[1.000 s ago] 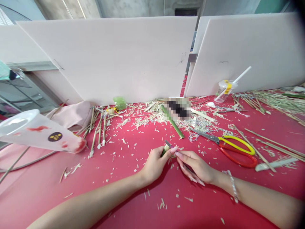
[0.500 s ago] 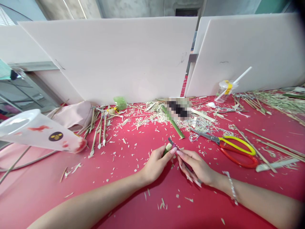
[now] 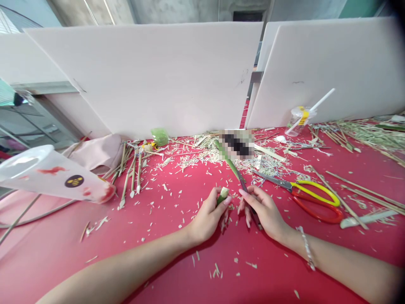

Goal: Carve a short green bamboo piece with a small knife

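Red tabletop (image 3: 177, 278) is strewn on its near side with pale shavings (image 3: 217, 270). Above it, a short green stalk piece (image 3: 222, 196) is gripped by the closed left hand (image 3: 205, 217), its pale end exposed above the thumb. Just to the right, a dark slender tool (image 3: 243, 184), seemingly a knife, is held in the right hand (image 3: 268, 211), its tip overlapped in view with a longer green stalk (image 3: 230, 163); whether these touch cannot be told. To the right, scissors (image 3: 294, 185) with yellow and red handles are laid down, while at the left a frosted cup (image 3: 50, 177) is seen tilted. Farther off, thin sticks (image 3: 139, 171) are grouped beside a pink bag (image 3: 98, 153), and a clear cup (image 3: 294, 126) with a white straw (image 3: 323, 99) is set before white panels (image 3: 152, 80), behind which a grey wall (image 3: 183, 10) is seen
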`<state>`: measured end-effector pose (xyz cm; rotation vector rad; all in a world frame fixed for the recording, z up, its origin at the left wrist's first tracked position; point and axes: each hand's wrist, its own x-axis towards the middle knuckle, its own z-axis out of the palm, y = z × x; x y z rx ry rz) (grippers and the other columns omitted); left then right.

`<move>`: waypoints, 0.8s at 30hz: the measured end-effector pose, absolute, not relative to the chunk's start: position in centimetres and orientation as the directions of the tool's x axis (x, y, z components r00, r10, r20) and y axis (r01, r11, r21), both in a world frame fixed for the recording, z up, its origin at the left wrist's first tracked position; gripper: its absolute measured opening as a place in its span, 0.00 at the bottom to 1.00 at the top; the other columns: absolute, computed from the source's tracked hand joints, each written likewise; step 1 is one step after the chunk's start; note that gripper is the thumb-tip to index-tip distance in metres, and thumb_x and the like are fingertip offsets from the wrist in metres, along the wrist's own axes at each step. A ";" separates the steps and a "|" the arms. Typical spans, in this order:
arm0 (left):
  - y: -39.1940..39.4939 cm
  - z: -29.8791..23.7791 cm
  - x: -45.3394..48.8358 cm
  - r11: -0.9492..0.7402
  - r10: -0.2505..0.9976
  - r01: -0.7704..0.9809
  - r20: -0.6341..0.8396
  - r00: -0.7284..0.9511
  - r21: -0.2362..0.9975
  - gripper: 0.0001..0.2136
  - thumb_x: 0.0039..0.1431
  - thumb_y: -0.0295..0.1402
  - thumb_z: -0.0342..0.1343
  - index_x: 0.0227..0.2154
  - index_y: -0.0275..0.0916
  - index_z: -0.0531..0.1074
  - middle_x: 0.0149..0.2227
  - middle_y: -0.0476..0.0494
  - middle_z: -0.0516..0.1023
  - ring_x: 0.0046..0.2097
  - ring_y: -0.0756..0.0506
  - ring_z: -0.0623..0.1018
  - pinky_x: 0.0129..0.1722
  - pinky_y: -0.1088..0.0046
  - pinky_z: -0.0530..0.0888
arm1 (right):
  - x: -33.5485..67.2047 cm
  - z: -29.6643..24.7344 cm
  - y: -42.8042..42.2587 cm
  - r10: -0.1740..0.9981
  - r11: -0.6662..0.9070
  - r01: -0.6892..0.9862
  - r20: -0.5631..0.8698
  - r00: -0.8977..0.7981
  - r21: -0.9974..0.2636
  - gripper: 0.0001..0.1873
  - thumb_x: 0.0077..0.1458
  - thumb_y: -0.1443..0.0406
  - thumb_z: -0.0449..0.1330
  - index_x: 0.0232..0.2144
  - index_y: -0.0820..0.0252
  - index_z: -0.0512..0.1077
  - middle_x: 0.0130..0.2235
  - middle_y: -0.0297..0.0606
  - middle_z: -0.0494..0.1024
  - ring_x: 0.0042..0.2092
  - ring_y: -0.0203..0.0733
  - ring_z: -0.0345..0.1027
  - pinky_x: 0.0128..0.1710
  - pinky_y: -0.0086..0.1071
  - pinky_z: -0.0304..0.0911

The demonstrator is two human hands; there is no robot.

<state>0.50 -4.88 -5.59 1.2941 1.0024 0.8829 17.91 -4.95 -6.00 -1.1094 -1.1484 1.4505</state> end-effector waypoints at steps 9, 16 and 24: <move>-3.7 -4.8 0.0 0.076 0.933 0.154 -0.124 0.337 0.985 0.18 0.54 0.48 0.61 0.30 0.37 0.66 0.24 0.49 0.74 0.23 0.49 0.73 0.25 0.73 0.70 | 18.6 -5.6 -3.8 0.995 0.093 -0.031 0.094 -0.042 -0.995 0.18 0.58 0.49 0.58 0.31 0.57 0.65 0.26 0.31 0.73 0.18 0.30 0.58 0.16 0.25 0.58; -0.8 -1.3 -2.4 -0.342 0.875 0.557 0.041 0.482 0.757 0.23 0.66 0.46 0.45 0.22 0.38 0.70 0.18 0.53 0.64 0.22 0.52 0.62 0.26 0.75 0.60 | 19.7 -5.5 -3.1 0.957 0.250 0.284 0.191 -0.219 -0.925 0.19 0.63 0.50 0.52 0.29 0.57 0.68 0.21 0.30 0.65 0.23 0.36 0.60 0.23 0.28 0.55; 1.1 -1.8 -4.0 -0.711 0.702 0.676 0.139 0.698 0.195 0.22 0.64 0.39 0.46 0.14 0.39 0.62 0.13 0.52 0.57 0.18 0.52 0.52 0.23 0.72 0.50 | 19.8 -5.8 -1.8 0.798 0.578 0.585 0.243 -0.551 -0.569 0.25 0.65 0.50 0.49 0.25 0.59 0.71 0.25 0.38 0.75 0.27 0.40 0.66 0.27 0.31 0.47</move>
